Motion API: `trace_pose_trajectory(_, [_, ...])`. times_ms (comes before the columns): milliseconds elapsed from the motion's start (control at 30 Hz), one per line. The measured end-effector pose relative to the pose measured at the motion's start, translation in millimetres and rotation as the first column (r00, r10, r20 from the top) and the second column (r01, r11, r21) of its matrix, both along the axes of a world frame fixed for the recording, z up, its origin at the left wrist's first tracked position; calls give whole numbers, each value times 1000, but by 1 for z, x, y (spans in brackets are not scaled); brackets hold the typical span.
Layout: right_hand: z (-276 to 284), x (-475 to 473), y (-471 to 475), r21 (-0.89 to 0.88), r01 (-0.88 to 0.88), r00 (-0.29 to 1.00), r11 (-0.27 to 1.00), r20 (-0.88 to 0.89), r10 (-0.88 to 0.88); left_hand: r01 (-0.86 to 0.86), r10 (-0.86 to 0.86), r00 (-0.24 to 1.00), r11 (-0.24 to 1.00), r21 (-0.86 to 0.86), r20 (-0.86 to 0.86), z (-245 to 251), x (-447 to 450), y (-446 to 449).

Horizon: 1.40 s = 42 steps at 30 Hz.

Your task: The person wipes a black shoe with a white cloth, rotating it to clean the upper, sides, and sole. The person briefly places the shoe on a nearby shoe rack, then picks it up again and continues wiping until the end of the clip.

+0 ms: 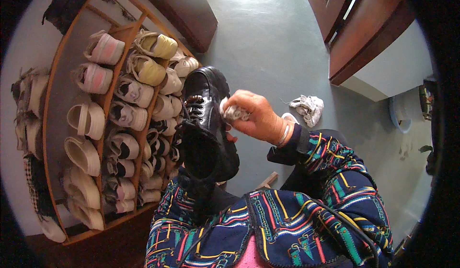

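A black leather lace-up shoe (210,115) is held up in front of me, its toe pointing away and its dark opening toward me. My left hand (231,137) supports it from underneath; only some fingertips show past the sole's right edge, and the rest is hidden by the shoe. My right hand (255,115) pinches a crumpled whitish cloth (235,113) and presses it to the shoe's right side, beside the laces. On the floor beyond my right wrist lies another crumpled light-grey cloth (309,110).
A wooden shoe rack (102,153) with several rows of shoes stands close on my left. Black footwear (66,9) sits at its far end. Brown wooden furniture (366,34) rises at the far right, near a light-blue basin (400,120). A small wooden piece (268,180) shows below my hands.
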State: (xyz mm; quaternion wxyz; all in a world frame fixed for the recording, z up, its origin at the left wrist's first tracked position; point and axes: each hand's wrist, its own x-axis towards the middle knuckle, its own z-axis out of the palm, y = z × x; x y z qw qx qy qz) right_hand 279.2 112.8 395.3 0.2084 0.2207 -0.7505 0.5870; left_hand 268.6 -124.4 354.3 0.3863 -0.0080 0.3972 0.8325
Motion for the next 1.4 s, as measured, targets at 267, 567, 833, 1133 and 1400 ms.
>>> trace_pose_trajectory(267, [3,-27,18,-221,216,965,951,194,-174,142,-209,965,924,355,157,-1,-8,3])
trace_pose_trajectory(567, [0,6,-12,37,-119,983,992,144,113,77,-134,979,938,338,150,10,-11,5])
trace_pose_trajectory(833, [4,-19,1,-46,237,970,970,68,-234,51,-106,983,943,329,151,11,-11,8])
trace_pose_trajectory(1133, [8,0,6,-290,-494,699,820,429,572,-31,-13,991,945,326,131,7,-18,1])
trace_pose_trajectory(1400, [7,-22,13,-430,-60,887,901,391,246,34,-98,984,926,376,151,10,-8,15])
